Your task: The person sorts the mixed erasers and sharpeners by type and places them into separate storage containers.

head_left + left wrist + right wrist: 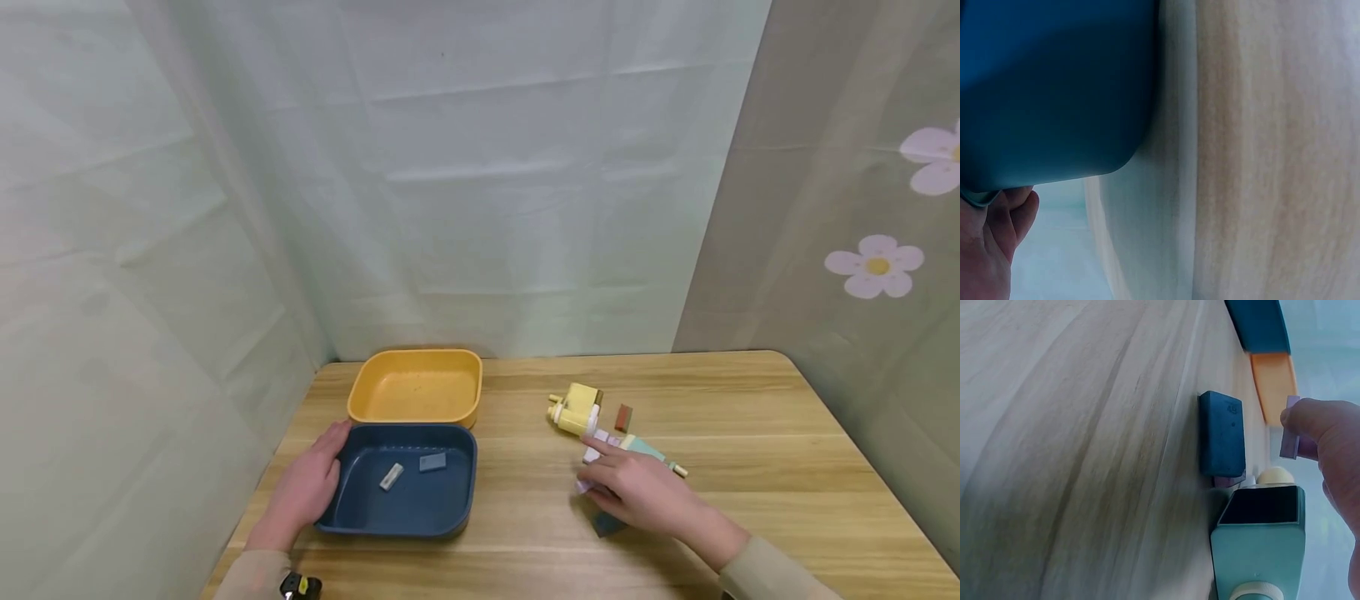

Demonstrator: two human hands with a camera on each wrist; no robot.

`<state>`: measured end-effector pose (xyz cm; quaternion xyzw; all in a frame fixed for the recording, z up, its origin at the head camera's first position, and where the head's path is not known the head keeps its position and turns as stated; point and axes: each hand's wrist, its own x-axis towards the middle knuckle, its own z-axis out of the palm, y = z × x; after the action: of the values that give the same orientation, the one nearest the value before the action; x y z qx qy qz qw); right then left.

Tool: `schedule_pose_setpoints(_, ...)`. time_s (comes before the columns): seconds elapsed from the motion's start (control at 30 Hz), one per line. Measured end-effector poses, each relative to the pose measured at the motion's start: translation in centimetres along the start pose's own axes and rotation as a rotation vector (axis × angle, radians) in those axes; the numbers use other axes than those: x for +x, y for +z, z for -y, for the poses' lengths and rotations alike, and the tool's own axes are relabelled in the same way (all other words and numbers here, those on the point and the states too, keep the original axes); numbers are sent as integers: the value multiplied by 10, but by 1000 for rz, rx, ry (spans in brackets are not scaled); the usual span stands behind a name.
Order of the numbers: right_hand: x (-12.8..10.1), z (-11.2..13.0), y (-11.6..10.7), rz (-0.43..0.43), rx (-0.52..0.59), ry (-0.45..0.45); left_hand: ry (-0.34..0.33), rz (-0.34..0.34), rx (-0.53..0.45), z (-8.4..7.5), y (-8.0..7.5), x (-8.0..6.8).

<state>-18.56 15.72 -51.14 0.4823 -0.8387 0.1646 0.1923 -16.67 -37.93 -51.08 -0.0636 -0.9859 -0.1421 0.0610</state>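
Observation:
At the left side of a dark blue tray (401, 521), my left hand (307, 479) holds the rim, and in the left wrist view its fingers (1022, 215) bend against the outer wall. Inside the tray lie a white eraser (392, 477) and a blue-grey eraser (432, 462). My right hand (637, 487) pinches a small lilac eraser (1290, 428) between thumb and fingers, above the table. Below it are a dark blue eraser (1222, 434) and a teal pencil sharpener (1259, 550). Other pale lilac pieces are partly covered by the right hand.
A yellow tray (420, 412) stands behind the blue one, touching or nearly touching it. Beyond the right hand are a yellow crank pencil sharpener (577, 408) and a reddish-brown eraser (623, 417). The wooden table (780, 467) meets hanging cloth at the back and sides.

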Motion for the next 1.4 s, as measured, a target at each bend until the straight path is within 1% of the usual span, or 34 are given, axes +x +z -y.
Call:
schedule_pose_setpoints(0.27, 6, 0, 2, 10, 20, -4, -4, 1, -1, -1, 0, -1)
schedule_pose_setpoints(0.47, 10, -1, 6, 10, 4, -5, -7, -3, -4, 0, 0, 0)
schedule_pose_setpoints(0.63, 14, 0, 9, 10, -6, -3, 7, -16, -2, 0, 0, 0)
schedule_pose_setpoints(1.13, 22, 5, 16, 14, 33, 18, 24, -33, -10, 0, 1, 0)
schedule_pose_setpoints(1.4, 31, 8, 22, 8, 41, 12, 10, -26, -10, 0, 0, -1)
